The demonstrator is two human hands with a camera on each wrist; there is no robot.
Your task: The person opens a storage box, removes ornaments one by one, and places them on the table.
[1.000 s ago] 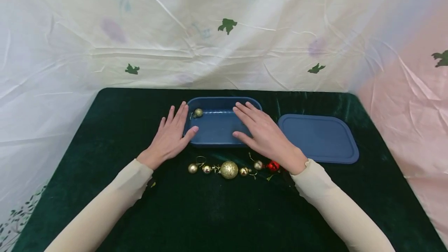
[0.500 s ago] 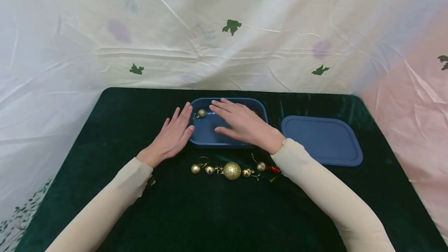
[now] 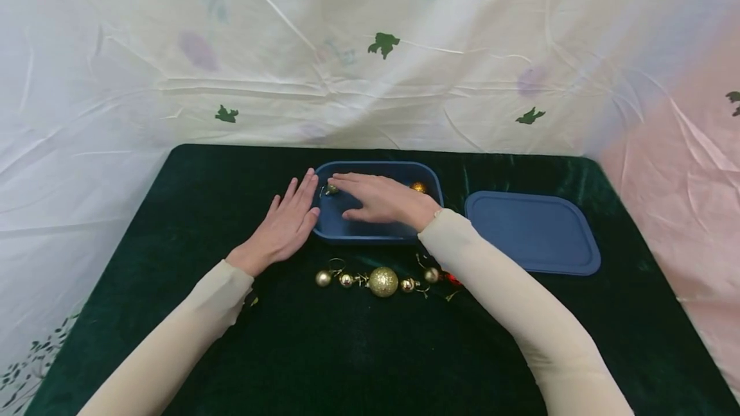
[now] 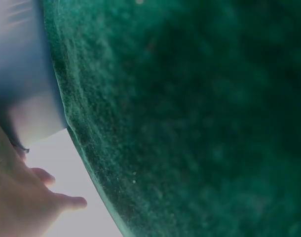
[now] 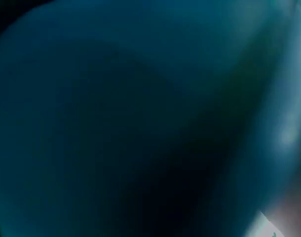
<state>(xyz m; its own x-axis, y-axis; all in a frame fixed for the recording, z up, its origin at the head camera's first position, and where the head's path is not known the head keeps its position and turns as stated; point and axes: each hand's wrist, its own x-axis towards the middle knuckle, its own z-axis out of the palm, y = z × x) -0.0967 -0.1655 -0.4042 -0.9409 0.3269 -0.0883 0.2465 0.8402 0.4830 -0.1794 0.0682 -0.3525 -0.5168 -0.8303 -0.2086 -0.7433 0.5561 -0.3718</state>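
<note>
My left hand [image 3: 282, 226] rests with straight fingers along the left side of a blue rectangular box [image 3: 376, 236]. My right hand [image 3: 381, 199] is over the inside of the box, fingers extended toward the left, palm down. By its fingertips sits a small gold glitter ball ornament [image 3: 332, 190], partly covered by the hand. An orange-gold ball ornament [image 3: 418, 187] lies at the box's back right, behind the right wrist. The left wrist view shows the left hand [image 4: 22, 197] against the box's outer wall [image 4: 27, 64]. Dark, blurred blue fills the right wrist view.
In front of the box runs a row of ornaments, with a large gold glitter ball [image 3: 383, 282] and a red ornament [image 3: 453, 279] half hidden by the right sleeve. A blue lid [image 3: 532, 232] lies to the right on the dark green cloth [image 3: 358, 352]. Pale fabric hangs behind.
My right hand has moved left from the box's right side across its inside, uncovering the orange-gold ornament. The left hand stays by the box's left side. The view has shifted slightly.
</note>
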